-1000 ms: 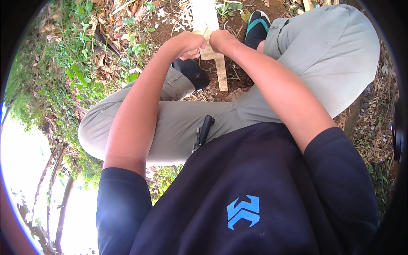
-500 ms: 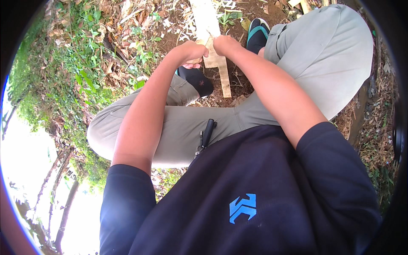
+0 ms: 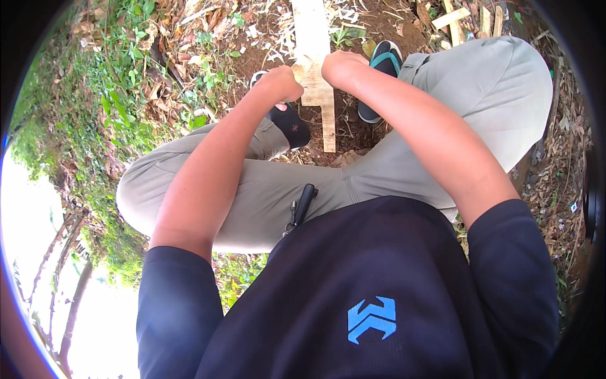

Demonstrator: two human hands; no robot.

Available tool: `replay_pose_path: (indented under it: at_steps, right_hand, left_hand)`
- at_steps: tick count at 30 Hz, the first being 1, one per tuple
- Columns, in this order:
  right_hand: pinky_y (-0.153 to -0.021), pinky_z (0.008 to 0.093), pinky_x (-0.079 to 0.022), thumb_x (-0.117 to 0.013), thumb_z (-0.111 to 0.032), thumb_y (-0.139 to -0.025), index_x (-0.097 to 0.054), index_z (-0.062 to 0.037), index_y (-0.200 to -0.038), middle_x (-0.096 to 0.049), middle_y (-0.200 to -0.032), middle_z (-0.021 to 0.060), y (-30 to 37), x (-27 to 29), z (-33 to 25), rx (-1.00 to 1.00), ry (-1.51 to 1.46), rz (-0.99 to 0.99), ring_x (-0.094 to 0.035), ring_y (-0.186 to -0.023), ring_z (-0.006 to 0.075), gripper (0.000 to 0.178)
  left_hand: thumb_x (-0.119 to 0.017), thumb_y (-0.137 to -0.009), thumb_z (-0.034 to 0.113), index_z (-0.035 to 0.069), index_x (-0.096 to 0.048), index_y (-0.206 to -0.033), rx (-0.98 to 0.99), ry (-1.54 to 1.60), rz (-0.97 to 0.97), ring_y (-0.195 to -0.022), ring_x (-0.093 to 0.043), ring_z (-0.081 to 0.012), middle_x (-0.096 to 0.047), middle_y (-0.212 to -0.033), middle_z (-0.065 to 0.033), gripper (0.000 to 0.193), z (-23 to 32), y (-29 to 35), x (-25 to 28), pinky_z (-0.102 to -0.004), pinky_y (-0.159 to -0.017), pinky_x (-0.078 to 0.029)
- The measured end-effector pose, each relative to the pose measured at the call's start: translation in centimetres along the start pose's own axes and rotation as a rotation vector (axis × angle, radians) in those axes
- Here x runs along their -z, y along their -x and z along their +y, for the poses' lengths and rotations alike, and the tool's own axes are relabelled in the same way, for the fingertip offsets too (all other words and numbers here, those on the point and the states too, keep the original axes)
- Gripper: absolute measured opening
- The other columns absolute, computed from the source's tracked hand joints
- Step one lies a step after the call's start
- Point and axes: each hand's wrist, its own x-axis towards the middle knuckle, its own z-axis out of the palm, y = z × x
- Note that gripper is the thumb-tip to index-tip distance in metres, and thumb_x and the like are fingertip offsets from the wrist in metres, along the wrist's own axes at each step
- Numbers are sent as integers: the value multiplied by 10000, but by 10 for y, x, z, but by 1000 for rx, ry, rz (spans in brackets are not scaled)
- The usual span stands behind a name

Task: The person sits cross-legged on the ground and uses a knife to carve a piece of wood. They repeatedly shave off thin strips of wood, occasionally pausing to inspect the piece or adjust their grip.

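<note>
A long pale wooden board, with a narrow strip at its near end, lies on the soil between my feet. My left hand is closed at the board's left side, around a small pale piece of wood whose end shows beyond the fist. Over the board's right edge, my right hand is curled closed, its back toward me; whatever it grips is hidden. A gap separates the two hands.
My feet in dark footwear, one with a green-strapped sandal, flank the board. Several wood offcuts lie at the upper right. Green plants and dry leaves cover the ground at left. A black key holder hangs at my waist.
The gap between my hands has widened a little, the left hand shifting left and nearer, the right hand slightly right. My right elbow has swung outward. The whole view has shifted slightly.
</note>
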Motion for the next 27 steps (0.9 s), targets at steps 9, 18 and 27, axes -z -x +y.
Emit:
replay_pose_path:
  at_steps: [9, 18, 27]
  right_hand:
    - [-545, 374, -573, -785, -73, -672, -721, -63, -1063, -719, -1033, 28, 3, -4, -24, 32, 51, 89, -709, -818, 196, 396]
    - [-682, 398, -577, -700, -35, -762, -712, -50, -1068, -700, -1100, 93, -41, -12, -11, 118, 85, 185, -690, -948, 244, 307]
    - [-805, 414, -554, -623, -27, -784, -723, -36, -1034, -693, -1097, 141, -55, -6, 22, 314, 350, 82, -684, -964, 302, 269]
  left_hand:
    - [-532, -757, 65, -76, -661, -849, 15, 128, -12, -622, -711, -235, -699, -874, -212, 212, 0, -3, -1, -317, -571, -585]
    - [-528, -739, 45, -66, -664, -884, -22, 66, -19, -643, -714, -232, -699, -858, -195, 228, -1, 5, 2, -317, -591, -582]
    - [-543, -750, 52, -29, -675, -944, -18, 47, -15, -670, -717, -237, -708, -920, -170, 249, 1, 5, -1, -321, -624, -587]
